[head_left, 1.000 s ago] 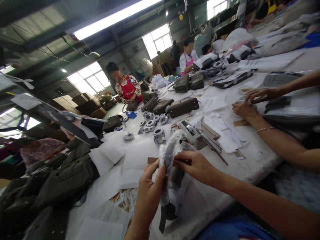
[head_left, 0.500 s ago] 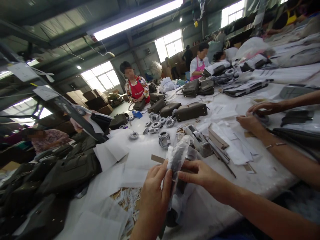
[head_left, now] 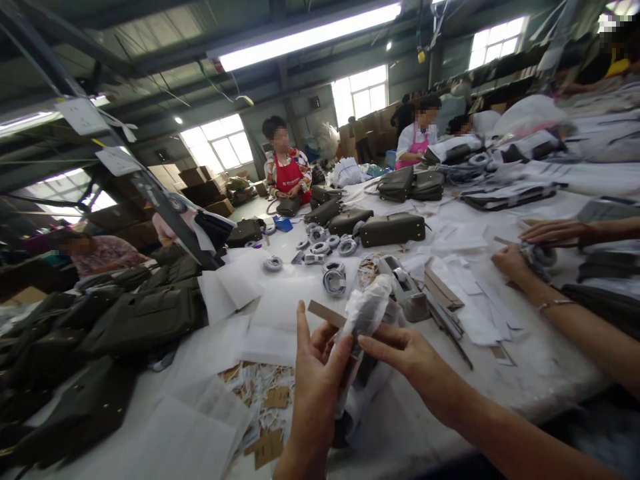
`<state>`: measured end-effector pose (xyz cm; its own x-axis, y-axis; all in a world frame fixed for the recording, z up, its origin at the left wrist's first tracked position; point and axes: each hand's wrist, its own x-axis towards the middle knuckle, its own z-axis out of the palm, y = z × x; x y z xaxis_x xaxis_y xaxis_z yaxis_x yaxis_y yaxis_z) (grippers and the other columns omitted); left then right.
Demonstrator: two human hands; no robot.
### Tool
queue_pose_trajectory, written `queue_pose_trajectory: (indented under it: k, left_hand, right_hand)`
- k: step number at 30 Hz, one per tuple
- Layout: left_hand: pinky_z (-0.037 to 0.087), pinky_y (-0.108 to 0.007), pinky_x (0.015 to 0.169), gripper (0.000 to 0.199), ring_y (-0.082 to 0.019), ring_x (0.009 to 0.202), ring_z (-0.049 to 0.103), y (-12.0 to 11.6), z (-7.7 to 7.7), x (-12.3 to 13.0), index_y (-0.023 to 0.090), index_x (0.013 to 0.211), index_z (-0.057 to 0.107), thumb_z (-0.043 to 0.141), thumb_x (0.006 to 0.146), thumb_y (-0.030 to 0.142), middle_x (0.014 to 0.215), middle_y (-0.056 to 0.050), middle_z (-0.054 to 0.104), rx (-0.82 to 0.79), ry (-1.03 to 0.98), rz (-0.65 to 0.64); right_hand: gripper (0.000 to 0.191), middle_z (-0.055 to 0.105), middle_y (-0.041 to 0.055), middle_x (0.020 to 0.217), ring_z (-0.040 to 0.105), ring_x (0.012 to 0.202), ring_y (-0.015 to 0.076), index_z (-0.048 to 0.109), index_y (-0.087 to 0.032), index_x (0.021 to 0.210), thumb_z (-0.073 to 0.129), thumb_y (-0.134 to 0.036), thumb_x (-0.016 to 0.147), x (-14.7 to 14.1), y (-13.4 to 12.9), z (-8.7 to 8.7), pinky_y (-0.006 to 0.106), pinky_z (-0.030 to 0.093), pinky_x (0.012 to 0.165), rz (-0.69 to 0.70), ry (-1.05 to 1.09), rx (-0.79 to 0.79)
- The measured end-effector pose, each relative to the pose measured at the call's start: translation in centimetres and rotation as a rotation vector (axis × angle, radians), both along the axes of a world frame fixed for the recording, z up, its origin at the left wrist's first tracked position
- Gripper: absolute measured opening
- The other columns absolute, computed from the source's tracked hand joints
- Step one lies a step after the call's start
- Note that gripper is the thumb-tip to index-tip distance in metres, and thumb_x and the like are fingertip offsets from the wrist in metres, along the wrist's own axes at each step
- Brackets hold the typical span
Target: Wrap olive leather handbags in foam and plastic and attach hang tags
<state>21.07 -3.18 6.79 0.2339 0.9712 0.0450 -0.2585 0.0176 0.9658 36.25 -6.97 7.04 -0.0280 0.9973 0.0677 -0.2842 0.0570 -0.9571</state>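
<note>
Between my hands is a long dark piece wrapped in thin whitish plastic (head_left: 369,303), tilted upward over the table; its exact kind I cannot make out. My left hand (head_left: 320,373) grips it from the left with the thumb on the near side, index finger raised. From the right, my right hand (head_left: 417,357) pinches it with the thumb forward and the other fingers behind. A flat brown strip (head_left: 325,313) shows just behind my left fingers. Beyond the wrapped piece stands a tape dispenser (head_left: 405,290), near a wrapped coil (head_left: 334,277).
Dark handbags (head_left: 145,323) pile up at left, beside white paper sheets (head_left: 185,427) and loose tags (head_left: 270,400). More bags (head_left: 393,230) stand across the table (head_left: 450,413). At right, a co-worker's hands (head_left: 517,260) hold a coil. People in aprons work opposite.
The view has shifted, so the scene sits further right. My left index finger has lifted away from the wrapped piece. Both hands remain on it.
</note>
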Motion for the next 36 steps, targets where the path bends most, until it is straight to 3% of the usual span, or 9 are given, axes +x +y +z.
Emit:
queue_pose_trajectory:
  k: [5, 9, 15, 21, 26, 31, 36]
  left_hand:
    - [0.046, -0.040, 0.102, 0.098, -0.021, 0.106, 0.066, 0.4, -0.2, 0.0, 0.031, 0.156, 0.013, 0.076, 0.081, 0.037, 0.106, -0.005, 0.069, 0.122, 0.166, 0.093]
    - [0.047, -0.039, 0.102, 0.089, -0.020, 0.103, 0.067, 0.6, -0.2, -0.4, 0.029, 0.154, 0.023, 0.074, 0.082, 0.039, 0.103, -0.003, 0.069, 0.222, 0.265, 0.120]
    - [0.053, -0.036, 0.094, 0.085, -0.020, 0.094, 0.069, 0.2, 0.6, -1.0, 0.026, 0.152, 0.030, 0.075, 0.081, 0.037, 0.096, -0.003, 0.070, 0.170, 0.209, 0.096]
    - [0.055, -0.033, 0.090, 0.079, -0.019, 0.094, 0.069, 0.0, 0.9, -1.1, 0.027, 0.150, 0.036, 0.074, 0.081, 0.035, 0.097, -0.003, 0.070, 0.156, 0.191, 0.075]
    - [0.053, -0.034, 0.094, 0.074, -0.017, 0.094, 0.068, -0.5, 0.8, -0.8, 0.028, 0.149, 0.038, 0.072, 0.084, 0.035, 0.099, -0.002, 0.069, 0.184, 0.219, 0.062]
    - [0.051, -0.033, 0.097, 0.067, -0.017, 0.095, 0.068, -1.2, 0.3, -0.4, 0.029, 0.145, 0.045, 0.073, 0.084, 0.036, 0.098, -0.001, 0.070, 0.274, 0.278, 0.087]
    - [0.054, -0.033, 0.092, 0.055, -0.018, 0.091, 0.070, -1.7, -0.2, 0.0, 0.027, 0.138, 0.053, 0.070, 0.086, 0.035, 0.098, -0.002, 0.072, 0.341, 0.389, 0.171]
  right_hand:
    - [0.038, 0.074, 0.0045, 0.113, 0.062, 0.115, 0.0268, 0.074, -0.025, 0.117, 0.070, -0.046, 0.086, 0.1, 0.1, -0.2, 0.043, 0.040, 0.109, -0.006, -0.024, -0.004]
    - [0.044, 0.074, 0.0061, 0.112, 0.061, 0.115, 0.0285, 0.074, -0.025, 0.118, 0.071, -0.051, 0.083, 0.2, -0.2, 0.1, 0.043, 0.043, 0.106, 0.000, -0.055, -0.014]
    - [0.067, 0.073, 0.0126, 0.110, 0.066, 0.101, 0.0272, 0.073, -0.019, 0.119, 0.039, -0.070, 0.092, 1.4, -1.0, -0.8, 0.038, 0.053, 0.086, 0.230, 0.190, -0.154]
    - [0.042, 0.075, 0.0089, 0.105, 0.068, 0.088, 0.0219, 0.075, -0.023, 0.115, 0.076, -0.045, 0.079, 0.6, -1.0, -2.7, 0.035, 0.053, 0.083, 0.091, 0.220, -0.175]
    - [0.039, 0.073, 0.0080, 0.112, 0.065, 0.103, 0.0241, 0.073, -0.023, 0.120, 0.074, -0.039, 0.084, -1.2, -1.2, -2.5, 0.039, 0.046, 0.099, 0.026, 0.204, -0.046]
    - [0.039, 0.074, 0.0097, 0.112, 0.065, 0.108, 0.0284, 0.074, -0.020, 0.114, 0.075, -0.043, 0.083, -2.4, -1.1, -2.7, 0.043, 0.047, 0.100, -0.112, 0.200, -0.058]
    - [0.040, 0.072, 0.0081, 0.117, 0.065, 0.110, 0.0274, 0.072, -0.023, 0.115, 0.071, -0.049, 0.085, -2.9, -0.8, -2.4, 0.039, 0.051, 0.097, -0.192, 0.159, -0.050]
